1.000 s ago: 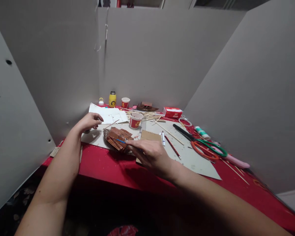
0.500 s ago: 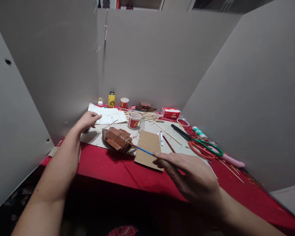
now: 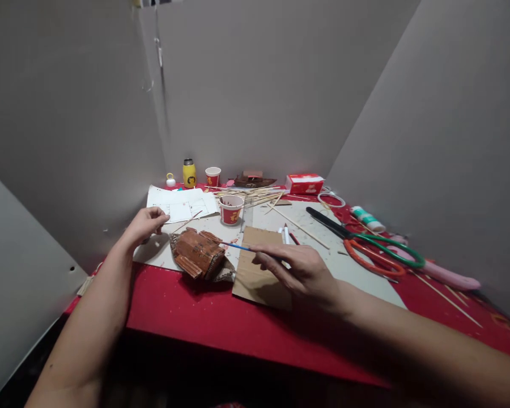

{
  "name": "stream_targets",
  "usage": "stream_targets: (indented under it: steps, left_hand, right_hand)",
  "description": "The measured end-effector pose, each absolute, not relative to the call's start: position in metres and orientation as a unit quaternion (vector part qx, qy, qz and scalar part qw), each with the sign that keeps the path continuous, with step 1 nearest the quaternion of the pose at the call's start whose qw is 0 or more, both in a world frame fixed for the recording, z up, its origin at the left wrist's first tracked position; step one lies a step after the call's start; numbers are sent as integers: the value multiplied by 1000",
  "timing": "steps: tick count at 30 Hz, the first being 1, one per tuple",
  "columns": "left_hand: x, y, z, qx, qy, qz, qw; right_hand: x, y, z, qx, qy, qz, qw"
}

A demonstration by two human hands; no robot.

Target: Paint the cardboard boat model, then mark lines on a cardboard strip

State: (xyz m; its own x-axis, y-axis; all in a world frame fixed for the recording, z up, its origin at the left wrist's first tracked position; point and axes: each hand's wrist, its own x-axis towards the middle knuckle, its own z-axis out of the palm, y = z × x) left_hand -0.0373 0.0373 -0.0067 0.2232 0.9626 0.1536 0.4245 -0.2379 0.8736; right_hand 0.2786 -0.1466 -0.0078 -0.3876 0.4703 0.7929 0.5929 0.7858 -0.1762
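My right hand pinches a thin blue-handled paintbrush. The brush points left, its tip at the upper right edge of a small brown model that looks built of painted strips. Whether the tip touches it, I cannot tell. This model sits tilted near the table's front edge. My left hand, fingers curled together, is just beyond the model's left end, beside a white sheet with drawn lines. What its fingers hold, if anything, is hidden. A paper cup with brown contents stands behind the model.
Cardboard lies under my right hand. Large scissors with green and orange handles lie right of it. Behind are thin wooden sticks, a brown model boat, a yellow bottle, another cup and a red box.
The brush has shifted from over the model's top to its upper right edge. My right hand has moved up and slightly left. The view has turned a little.
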Motion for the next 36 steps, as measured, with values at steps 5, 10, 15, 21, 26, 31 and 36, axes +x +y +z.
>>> stream_targets:
  steps: [5, 10, 15, 21, 26, 31, 36]
  left_hand:
    - [-39, 38, -6, 685, 504, 368, 376]
    - [-37, 37, -6, 680, 524, 342, 381]
    - [-34, 33, -2, 673, 549, 307, 389]
    - [-34, 27, 3, 688, 554, 256, 393]
    - [-34, 25, 5, 700, 554, 236, 385]
    - [-36, 25, 7, 703, 549, 224, 394]
    - [-35, 25, 8, 719, 537, 189, 399]
  right_hand:
    - [293, -149, -4, -293, -847, -112, 429]
    - [302, -153, -3, -272, -850, -107, 438]
    - [298, -135, -7, -233, -860, -113, 440]
    - [303, -131, -9, -224, -870, -112, 426]
    - [309, -136, -8, -224, -864, -98, 440]
    - [301, -126, -11, -228, -847, -95, 472]
    - [295, -117, -16, -222, -862, -75, 450]
